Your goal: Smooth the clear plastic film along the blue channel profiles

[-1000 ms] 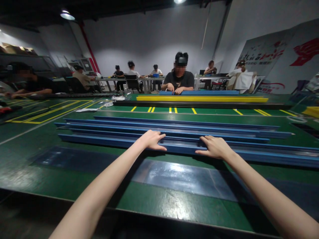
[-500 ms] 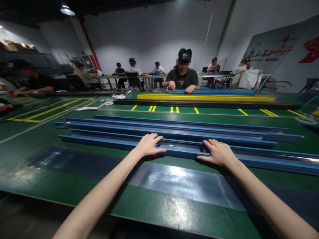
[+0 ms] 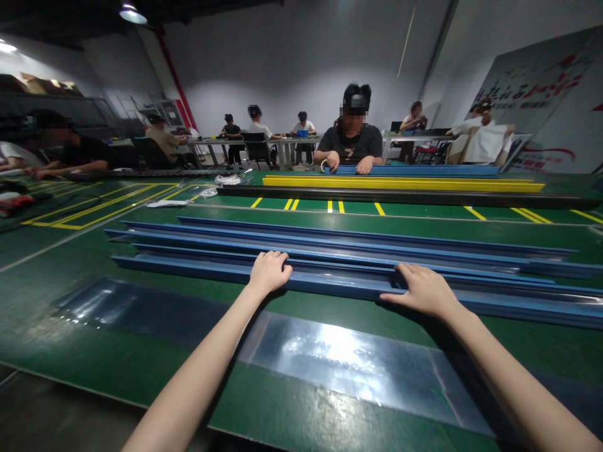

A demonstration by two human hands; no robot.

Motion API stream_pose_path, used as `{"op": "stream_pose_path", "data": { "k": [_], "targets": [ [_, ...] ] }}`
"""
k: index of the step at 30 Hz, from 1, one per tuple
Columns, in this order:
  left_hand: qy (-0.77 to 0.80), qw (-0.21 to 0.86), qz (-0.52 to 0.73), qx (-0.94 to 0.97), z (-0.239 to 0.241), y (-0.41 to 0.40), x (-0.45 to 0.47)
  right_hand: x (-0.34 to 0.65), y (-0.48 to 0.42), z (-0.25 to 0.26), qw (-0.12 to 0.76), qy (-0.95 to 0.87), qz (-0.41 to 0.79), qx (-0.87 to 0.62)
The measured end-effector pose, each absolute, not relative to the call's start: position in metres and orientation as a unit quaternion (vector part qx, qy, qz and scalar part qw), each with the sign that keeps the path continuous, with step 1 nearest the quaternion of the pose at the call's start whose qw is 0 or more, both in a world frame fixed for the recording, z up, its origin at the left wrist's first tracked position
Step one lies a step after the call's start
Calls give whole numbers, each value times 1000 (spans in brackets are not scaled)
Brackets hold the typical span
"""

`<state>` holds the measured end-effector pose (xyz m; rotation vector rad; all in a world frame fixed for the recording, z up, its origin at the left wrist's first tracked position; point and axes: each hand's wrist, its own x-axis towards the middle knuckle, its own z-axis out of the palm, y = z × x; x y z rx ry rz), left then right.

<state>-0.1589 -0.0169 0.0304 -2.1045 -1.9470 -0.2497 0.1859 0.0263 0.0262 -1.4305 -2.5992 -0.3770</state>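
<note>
A long blue channel profile (image 3: pixel 330 286) lies nearest me on the green table, its hollow side showing. My left hand (image 3: pixel 269 274) is closed over it left of its middle, with the fingers across its far edge and the thumb above the trough. Farther right, my right hand (image 3: pixel 426 290) grips the same profile, thumb at the near side and fingers over the far side. Part of each grip is hidden behind the hand. More blue profiles (image 3: pixel 348 240) lie close behind, roughly parallel to it.
A clear plastic sheet (image 3: pixel 348 358) lies flat before me on the green tabletop (image 3: pixel 268 392). Beyond are a black profile (image 3: pixel 377 196), a yellow profile (image 3: pixel 400 182) and crumpled clear plastic (image 3: pixel 230 179). Across the table a co-worker (image 3: pixel 351 141) handles another blue profile (image 3: pixel 438 170).
My left hand has shifted slightly left along the blue profile, and its thumb has drawn in from the near side. My right hand keeps its grip. The view has turned a little.
</note>
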Motion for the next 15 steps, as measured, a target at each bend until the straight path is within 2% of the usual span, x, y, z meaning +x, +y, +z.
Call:
{"op": "stream_pose_path", "data": {
  "k": [15],
  "targets": [
    [-669, 133, -93, -726, 28, -4, -167, 182, 32, 21, 102, -862, -113, -483]
  ]
}}
